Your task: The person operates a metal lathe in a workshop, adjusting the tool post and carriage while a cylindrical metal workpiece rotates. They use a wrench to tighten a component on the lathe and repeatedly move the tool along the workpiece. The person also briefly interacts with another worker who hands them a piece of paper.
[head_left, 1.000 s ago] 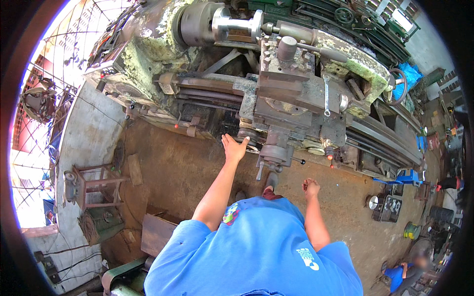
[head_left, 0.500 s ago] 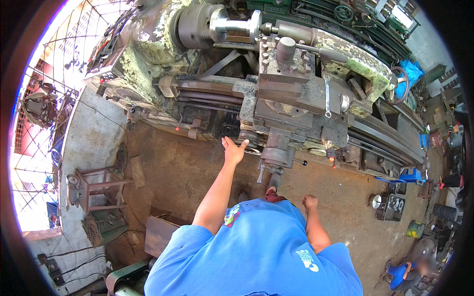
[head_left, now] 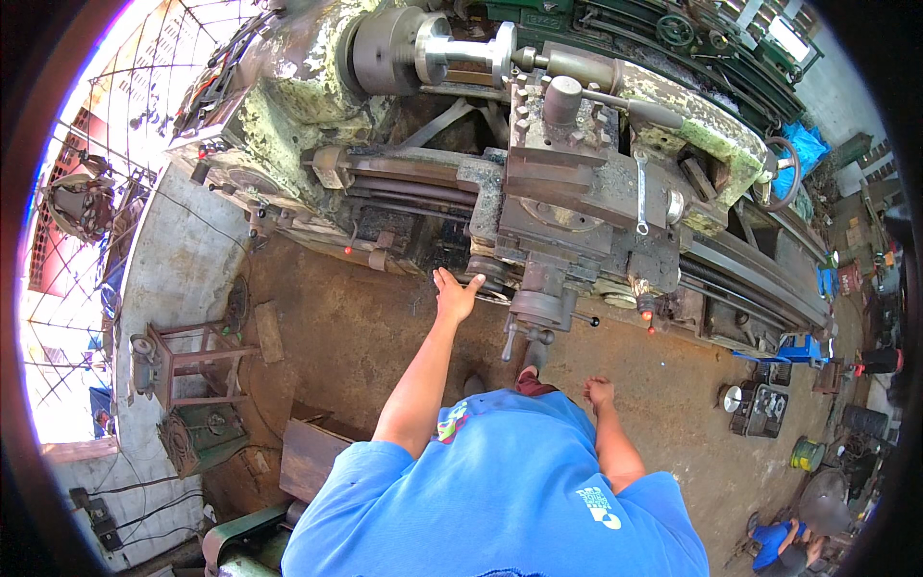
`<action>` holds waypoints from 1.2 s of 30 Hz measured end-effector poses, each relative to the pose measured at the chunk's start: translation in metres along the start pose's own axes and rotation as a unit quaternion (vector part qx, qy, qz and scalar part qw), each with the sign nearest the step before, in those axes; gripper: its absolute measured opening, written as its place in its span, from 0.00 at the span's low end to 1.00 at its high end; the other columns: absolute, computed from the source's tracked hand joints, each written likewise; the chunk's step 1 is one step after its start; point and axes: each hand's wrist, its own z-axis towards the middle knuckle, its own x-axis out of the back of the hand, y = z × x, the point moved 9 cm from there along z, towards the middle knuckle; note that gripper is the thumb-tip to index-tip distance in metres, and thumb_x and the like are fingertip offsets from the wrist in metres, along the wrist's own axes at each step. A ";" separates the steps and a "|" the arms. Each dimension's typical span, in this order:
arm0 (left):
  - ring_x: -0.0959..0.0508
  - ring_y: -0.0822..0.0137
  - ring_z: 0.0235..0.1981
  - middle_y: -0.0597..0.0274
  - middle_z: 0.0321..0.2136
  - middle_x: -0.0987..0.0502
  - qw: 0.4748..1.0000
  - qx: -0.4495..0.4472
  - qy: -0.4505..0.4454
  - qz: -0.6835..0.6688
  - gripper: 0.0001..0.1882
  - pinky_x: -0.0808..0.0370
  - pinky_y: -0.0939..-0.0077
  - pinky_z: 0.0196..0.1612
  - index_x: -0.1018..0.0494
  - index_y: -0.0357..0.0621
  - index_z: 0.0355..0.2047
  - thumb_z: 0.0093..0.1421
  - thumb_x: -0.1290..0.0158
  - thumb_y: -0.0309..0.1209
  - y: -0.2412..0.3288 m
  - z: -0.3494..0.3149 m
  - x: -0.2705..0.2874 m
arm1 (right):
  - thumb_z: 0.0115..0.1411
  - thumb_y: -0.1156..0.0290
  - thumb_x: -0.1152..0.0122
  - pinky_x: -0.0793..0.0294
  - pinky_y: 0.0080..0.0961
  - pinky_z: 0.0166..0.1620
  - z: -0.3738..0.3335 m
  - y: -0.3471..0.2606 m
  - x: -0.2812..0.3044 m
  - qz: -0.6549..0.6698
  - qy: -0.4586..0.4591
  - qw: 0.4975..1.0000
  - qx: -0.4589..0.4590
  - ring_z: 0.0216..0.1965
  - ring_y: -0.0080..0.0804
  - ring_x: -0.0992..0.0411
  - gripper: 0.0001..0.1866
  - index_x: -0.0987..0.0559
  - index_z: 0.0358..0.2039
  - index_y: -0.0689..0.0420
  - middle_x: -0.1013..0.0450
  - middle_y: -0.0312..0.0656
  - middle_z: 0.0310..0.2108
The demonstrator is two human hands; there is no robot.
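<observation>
A large, worn lathe (head_left: pixel 562 188) stands in front of me. Its chuck (head_left: pixel 385 53) grips a shiny metal workpiece (head_left: pixel 471 53), flanged at its far end and met there by the tailstock (head_left: pixel 577 65). My left hand (head_left: pixel 456 296) is open, fingers stretched out, with the thumb against or very close to the carriage handwheel (head_left: pixel 492 277); I cannot tell how firmly it touches. My right hand (head_left: pixel 598 390) hangs by my side over the floor, its fingers curled in and nothing visible in them. A spanner (head_left: pixel 641 192) lies on the carriage, right of the tool post (head_left: pixel 562 101).
Levers with red knobs (head_left: pixel 348 250) and a crank handle (head_left: pixel 524 337) jut toward me. On the left are a metal stand (head_left: pixel 202 365) and a wooden board (head_left: pixel 269 332). A black crate (head_left: pixel 761 412) sits on the floor at right. Another person (head_left: pixel 779 543) is low at the far right.
The view has shifted slightly. My left hand stays by the handwheel, and my right hand is a touch further left with its fingers still curled. The workpiece looks unchanged.
</observation>
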 end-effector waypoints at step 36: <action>0.53 0.49 0.70 0.40 0.70 0.69 1.000 0.011 -0.015 -0.019 0.61 0.47 0.65 0.68 0.67 0.26 0.67 0.56 0.46 0.60 -0.008 0.006 0.003 | 0.63 0.59 0.45 0.30 0.41 0.49 0.030 -0.115 -0.084 0.320 -0.165 0.931 -0.057 0.45 0.42 0.29 0.18 0.30 0.48 0.56 0.30 0.42 0.46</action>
